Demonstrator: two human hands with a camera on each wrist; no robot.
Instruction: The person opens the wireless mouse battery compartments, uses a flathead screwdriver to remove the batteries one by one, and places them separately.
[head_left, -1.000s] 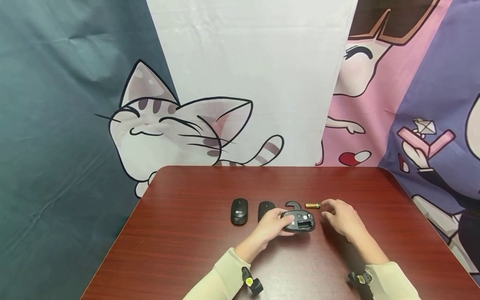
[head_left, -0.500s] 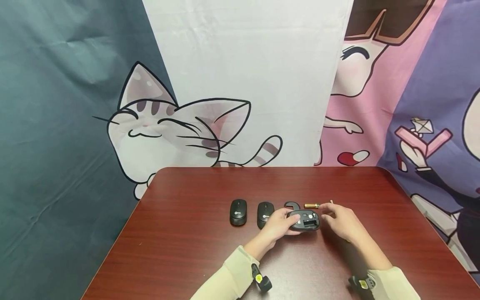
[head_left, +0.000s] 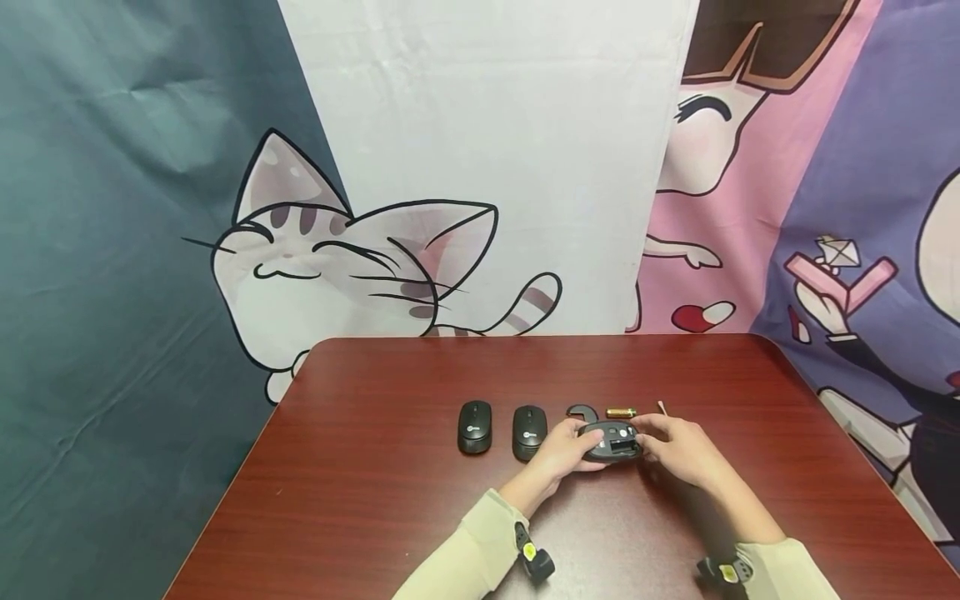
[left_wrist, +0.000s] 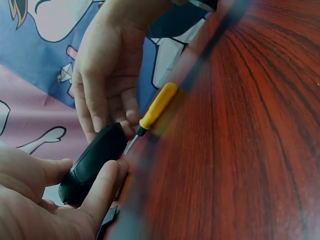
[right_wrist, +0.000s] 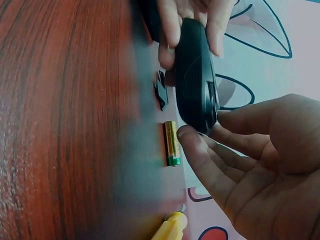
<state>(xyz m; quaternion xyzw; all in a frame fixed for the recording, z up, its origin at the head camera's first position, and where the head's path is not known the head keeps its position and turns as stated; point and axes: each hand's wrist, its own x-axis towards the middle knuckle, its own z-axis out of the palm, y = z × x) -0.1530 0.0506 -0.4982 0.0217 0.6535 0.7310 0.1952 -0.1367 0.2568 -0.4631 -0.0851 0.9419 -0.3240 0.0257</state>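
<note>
My left hand (head_left: pixel 566 450) holds a black computer mouse (head_left: pixel 611 442), underside up, with its battery compartment uncovered. In the right wrist view the mouse (right_wrist: pixel 192 75) stands edge-on between both hands. My right hand (head_left: pixel 678 446) has its fingertips at the mouse's right end, thumb and finger on either side of it. Behind the mouse lie its curved black battery cover (head_left: pixel 582 412) and a gold and green battery (head_left: pixel 621 412). A screwdriver with a yellow handle (left_wrist: pixel 160 106) lies beside the right hand; only its tip (head_left: pixel 662 407) shows in the head view.
Two more black mice, the left one (head_left: pixel 475 427) and the right one (head_left: pixel 529 432), lie right side up left of my hands. The reddish wooden table (head_left: pixel 337 483) ends at a cartoon-printed curtain (head_left: pixel 480 125). Dark wrist devices sit at both cuffs.
My left hand has carried the mouse slightly right. My right hand has come from beside the battery to the mouse's right end. More of the right-hand upright mouse shows now.
</note>
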